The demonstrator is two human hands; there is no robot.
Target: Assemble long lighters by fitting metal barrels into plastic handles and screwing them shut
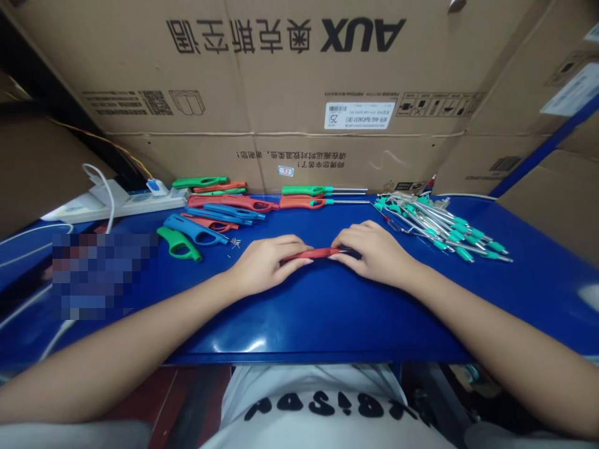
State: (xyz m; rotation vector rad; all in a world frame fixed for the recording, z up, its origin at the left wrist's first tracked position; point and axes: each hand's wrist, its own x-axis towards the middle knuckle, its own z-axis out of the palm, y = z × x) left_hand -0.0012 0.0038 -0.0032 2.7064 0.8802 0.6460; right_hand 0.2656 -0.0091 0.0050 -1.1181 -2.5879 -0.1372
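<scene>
Between my two hands lies a red lighter casing (321, 253), held level just above the blue table. My left hand (266, 265) is closed around its left end, thumb in front and fingers behind. The right end is pinched by my right hand (369, 252), where a short dark piece shows under the fingers. Much of the casing is hidden by both hands. Beyond my left hand lie loose casings, among them a blue casing (196, 231) and a green casing (180, 243). A heap of metal lighter tubes with teal fittings (444, 227) rests beyond my right hand.
Two lighters with tubes fitted, a green lighter (304, 190) and an orange lighter (302, 202), lie at the back by the cardboard wall (262, 93). Tiny metal parts (235, 242) sit near the casings. A power strip (159, 201) with cables stands at the left.
</scene>
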